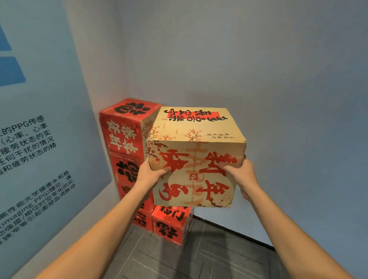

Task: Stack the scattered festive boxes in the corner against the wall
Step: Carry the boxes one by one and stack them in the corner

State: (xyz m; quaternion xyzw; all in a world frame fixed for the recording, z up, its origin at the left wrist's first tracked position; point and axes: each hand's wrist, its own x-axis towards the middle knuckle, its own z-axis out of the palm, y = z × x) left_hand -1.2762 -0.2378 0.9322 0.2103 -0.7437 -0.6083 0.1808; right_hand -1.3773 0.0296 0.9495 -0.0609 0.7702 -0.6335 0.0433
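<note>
Both hands carry the tan box (196, 156) in the air: our left hand (150, 173) grips its left edge with the thumb curled onto the near face, and our right hand (243, 173) clasps the right edge the same way. It hangs in front of the corner, just right of a tall red stack (125, 135) against the left wall (40, 113), and above a low red box (170, 225) that sits on the floor (206, 261) beside that stack.

We judge the step to be setting this box down, most likely on the low red box, since that spot is open and right below. To do it well we should keep it level, square its sides to the back wall (264, 69) and the stack, and lower it slowly until the bottom seats flat. Our fingers wrap the side edges, so the left ones could get pinched against the stack; we would land it slightly out, then slide it in. How much of the low box's top is free we cannot tell, as the tan box hides it.
</note>
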